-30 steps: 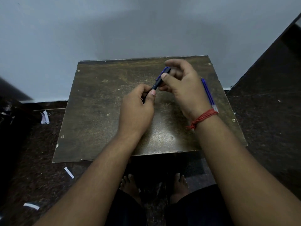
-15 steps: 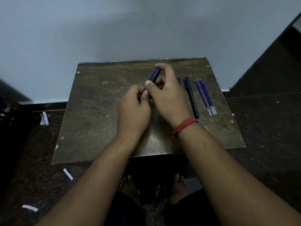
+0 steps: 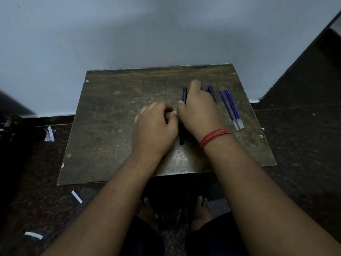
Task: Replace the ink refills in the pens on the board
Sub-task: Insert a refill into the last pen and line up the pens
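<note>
A bare indoor corner, likely a home: a worn brown board [image 3: 114, 126] lies on a dark speckled stone floor [image 3: 304, 145] against a plain pale wall [image 3: 129, 34] at twelve o'clock, paper scraps [image 3: 49, 134] at nine o'clock.

we see a black pen [image 3: 184, 95] lying lengthwise on the worn brown board [image 3: 114, 126], near its middle, its midsection hidden; a second dark pen [image 3: 211, 93] with a blue clip lies further right, and two blue refills [image 3: 231, 109] lie side by side near the board's right edge
</note>
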Demonstrator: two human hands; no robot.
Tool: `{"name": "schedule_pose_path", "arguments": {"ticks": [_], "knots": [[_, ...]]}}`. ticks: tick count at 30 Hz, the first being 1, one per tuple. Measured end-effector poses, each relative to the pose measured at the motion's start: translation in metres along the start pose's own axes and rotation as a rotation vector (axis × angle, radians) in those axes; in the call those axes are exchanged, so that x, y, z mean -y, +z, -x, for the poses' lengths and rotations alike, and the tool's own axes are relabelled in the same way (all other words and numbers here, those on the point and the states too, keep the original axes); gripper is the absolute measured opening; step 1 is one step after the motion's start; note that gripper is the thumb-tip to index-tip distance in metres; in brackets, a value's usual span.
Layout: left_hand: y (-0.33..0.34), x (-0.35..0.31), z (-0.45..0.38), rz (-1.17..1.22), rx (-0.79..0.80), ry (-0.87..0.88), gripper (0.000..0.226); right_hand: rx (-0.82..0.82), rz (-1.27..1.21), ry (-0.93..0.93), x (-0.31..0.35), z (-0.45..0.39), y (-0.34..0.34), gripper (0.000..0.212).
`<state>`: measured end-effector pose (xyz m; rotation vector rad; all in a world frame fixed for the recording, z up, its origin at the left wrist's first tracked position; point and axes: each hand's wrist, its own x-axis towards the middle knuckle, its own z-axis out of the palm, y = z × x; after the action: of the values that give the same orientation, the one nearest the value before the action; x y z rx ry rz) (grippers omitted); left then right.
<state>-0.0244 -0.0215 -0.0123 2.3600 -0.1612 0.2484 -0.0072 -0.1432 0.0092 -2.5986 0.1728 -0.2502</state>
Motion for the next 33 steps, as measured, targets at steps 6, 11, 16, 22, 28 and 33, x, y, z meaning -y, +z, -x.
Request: {"name": "schedule_pose_path", "arguments": {"ticks": [6, 11, 16, 22, 28, 33], "knots": [[-0.005, 0.003, 0.000, -0.101, -0.049, -0.033, 0.013, -0.028, 0.189, 0.006, 0.001, 0.000, 0.006, 0.024], [-0.009, 0.005, -0.003, -0.112, -0.056, -0.044, 0.016, -0.067, 0.167, -0.026, 0.001, 0.000, -0.010, 0.026], [-0.010, 0.002, -0.003, -0.109, -0.020, -0.009, 0.023, -0.094, 0.147, 0.085, -0.020, -0.009, -0.048, 0.024], [-0.006, -0.005, 0.002, -0.141, 0.041, 0.087, 0.027, 0.124, 0.218, 0.201, -0.035, -0.008, -0.048, 0.038], [-0.005, -0.003, 0.001, -0.208, 0.067, 0.078, 0.028, 0.171, 0.271, 0.200, -0.029, -0.005, -0.042, 0.055], [-0.003, 0.000, 0.002, -0.272, 0.117, 0.082, 0.021, 0.182, 0.235, 0.176, -0.025, -0.002, -0.031, 0.044]]}}
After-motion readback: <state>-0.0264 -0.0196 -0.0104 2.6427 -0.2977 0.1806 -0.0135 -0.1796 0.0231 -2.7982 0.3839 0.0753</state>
